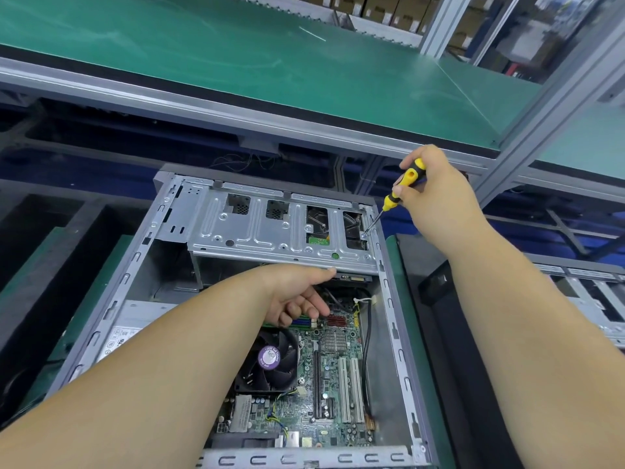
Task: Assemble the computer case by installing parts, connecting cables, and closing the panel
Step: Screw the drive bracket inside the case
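Observation:
An open grey computer case [101, 319] lies on its side below me. A silver drive cage [257, 231] spans its far end. My right hand [436, 194] grips a yellow and black screwdriver [402, 184], whose tip sits on a screw [364, 235] at the cage's right end. My left hand [297, 296] reaches under the cage's front edge, thumb against the edge and fingers curled beneath it. The motherboard [324, 377] with its black CPU fan [269, 360] fills the case floor.
A black cable [367, 350] runs down the case's right side. The power supply [135, 319] sits at the left. A green-topped workbench [270, 69] runs across behind the case. Another open case [588, 299] lies at the far right.

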A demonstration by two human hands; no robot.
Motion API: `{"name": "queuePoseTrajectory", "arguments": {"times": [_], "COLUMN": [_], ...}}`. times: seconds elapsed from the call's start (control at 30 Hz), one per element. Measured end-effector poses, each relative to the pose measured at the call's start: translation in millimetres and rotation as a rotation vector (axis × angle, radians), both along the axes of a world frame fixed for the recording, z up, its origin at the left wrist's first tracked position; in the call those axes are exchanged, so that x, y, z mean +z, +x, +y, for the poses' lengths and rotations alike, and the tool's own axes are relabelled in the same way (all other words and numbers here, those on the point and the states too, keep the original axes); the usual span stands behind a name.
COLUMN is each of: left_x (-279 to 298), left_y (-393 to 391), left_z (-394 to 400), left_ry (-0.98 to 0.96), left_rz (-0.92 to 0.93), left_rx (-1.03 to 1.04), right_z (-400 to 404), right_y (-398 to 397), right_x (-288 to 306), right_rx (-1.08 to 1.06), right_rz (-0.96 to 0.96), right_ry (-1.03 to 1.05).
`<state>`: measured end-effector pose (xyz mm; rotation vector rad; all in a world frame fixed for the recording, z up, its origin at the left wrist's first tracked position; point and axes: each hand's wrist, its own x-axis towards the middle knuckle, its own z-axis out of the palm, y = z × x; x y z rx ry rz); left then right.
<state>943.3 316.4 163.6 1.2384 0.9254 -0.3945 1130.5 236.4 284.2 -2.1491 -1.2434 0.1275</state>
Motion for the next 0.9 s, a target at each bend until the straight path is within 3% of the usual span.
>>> {"name": "queuePoseTrajectory", "arguments": {"times": [0.5, 0.73, 0.9], "left_x": [0, 4, 16], "left_y": [0, -3, -7], "left_z": [1, -1, -6], "left_ry": [-0.011, -0.034, -0.139], "left_rz": [-0.008, -0.027, -0.225], "left_rx": [0.002, -0.059, -0.059], "right_z": [7, 19, 16], "right_y": [3, -2, -2], "right_x": [1, -1, -6], "right_rx": [0.006, -0.124, -0.176], "right_rz": [-0.085, -0.132, -0.107], "right_ry": [-0.076, -0.039, -0.004]}}
